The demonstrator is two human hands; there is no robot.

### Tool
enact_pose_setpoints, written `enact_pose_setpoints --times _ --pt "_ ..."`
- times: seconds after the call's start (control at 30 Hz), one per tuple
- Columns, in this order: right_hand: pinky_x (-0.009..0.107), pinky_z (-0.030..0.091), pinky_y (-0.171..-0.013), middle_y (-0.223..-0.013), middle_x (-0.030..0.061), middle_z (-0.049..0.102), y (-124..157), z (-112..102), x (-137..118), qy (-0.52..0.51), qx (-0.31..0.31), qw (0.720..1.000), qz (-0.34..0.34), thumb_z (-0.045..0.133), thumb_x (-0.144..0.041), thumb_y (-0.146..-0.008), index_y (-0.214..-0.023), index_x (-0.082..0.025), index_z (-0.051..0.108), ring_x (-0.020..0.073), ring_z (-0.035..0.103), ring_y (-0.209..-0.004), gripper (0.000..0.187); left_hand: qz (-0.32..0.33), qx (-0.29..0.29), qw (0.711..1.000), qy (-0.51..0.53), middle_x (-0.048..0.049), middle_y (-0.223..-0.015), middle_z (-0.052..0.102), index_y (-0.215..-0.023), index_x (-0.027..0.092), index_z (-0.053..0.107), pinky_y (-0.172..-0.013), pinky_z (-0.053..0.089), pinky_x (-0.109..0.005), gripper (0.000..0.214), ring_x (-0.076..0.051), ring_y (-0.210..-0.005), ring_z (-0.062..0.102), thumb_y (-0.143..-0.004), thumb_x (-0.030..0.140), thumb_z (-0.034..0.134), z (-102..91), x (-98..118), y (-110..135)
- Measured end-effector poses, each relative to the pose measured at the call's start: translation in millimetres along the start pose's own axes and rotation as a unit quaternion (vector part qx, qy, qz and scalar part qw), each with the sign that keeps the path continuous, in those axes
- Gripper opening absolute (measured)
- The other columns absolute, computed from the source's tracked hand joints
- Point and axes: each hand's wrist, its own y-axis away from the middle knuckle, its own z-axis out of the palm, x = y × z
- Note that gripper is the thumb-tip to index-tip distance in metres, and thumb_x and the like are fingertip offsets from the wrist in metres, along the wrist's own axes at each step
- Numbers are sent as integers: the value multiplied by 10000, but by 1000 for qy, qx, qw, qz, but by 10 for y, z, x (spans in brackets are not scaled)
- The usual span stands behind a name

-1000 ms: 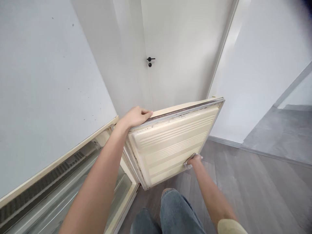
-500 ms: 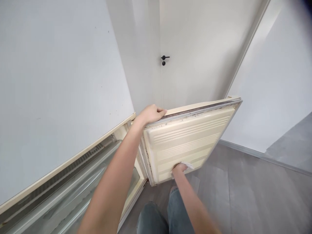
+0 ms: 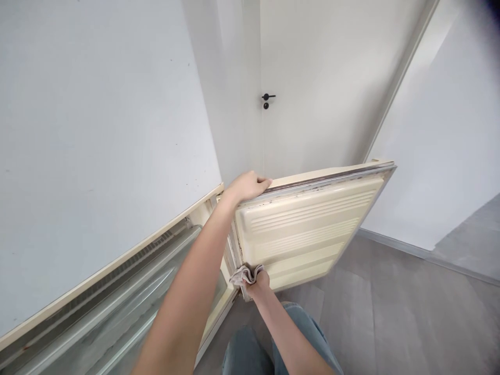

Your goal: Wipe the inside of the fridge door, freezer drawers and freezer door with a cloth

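A cream freezer door (image 3: 308, 234) with a ribbed inner panel stands swung out, dark stains along its grey gasket. My left hand (image 3: 250, 186) is closed over the door's top edge near the hinge side, its thumb and fingers gripping that edge. Lower down, my right hand (image 3: 258, 284) holds a crumpled light cloth (image 3: 245, 274) against the lower hinge-side corner of the inner panel. Part of the cloth is bunched inside the fingers and hidden.
The white-topped freezer cabinet (image 3: 97, 130) fills the left, with clear drawer fronts (image 3: 128, 307) inside. Behind stands a white room door (image 3: 328, 73) with a black handle (image 3: 267, 97). A white wall (image 3: 449, 146) is at the right, above grey plank flooring (image 3: 386, 291).
My right hand has moved left with the cloth, from the lower middle of the panel to its hinge-side corner. My left hand keeps its grip on the top edge. The view has shifted slightly.
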Motion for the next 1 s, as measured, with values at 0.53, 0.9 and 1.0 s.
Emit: enact_pose_setpoints --times 0.53,0.9,1.0 --pt "454 290 -1091 -1388 72 508 1182 625 -719 485 -101 351 -795 440 -154 -889 -1332 -274 516 255 346 -1365 465 20 -15 1000 -10 -22 -787 712 -826 178 723 -709 421 -306 532 -171 -741 555 -777 598 400 -41 0 -24" --pt "525 241 -1107 -1367 140 507 618 299 -2148 437 92 263 -855 362 -294 -876 -1322 -165 511 277 274 -1402 487 9 -30 999 -7 -19 -1022 766 -979 247 732 -843 457 -330 528 -226 -905 640 -771 616 417 -79 8 15" --pt "554 208 -1121 -1421 153 432 537 167 -2739 376 147 346 -847 312 -313 -876 -1366 -155 447 266 236 -1415 532 3 -41 999 -2 -41 -1105 751 -1012 248 725 -875 449 -340 529 -233 -972 646 -783 609 414 -85 7 9"
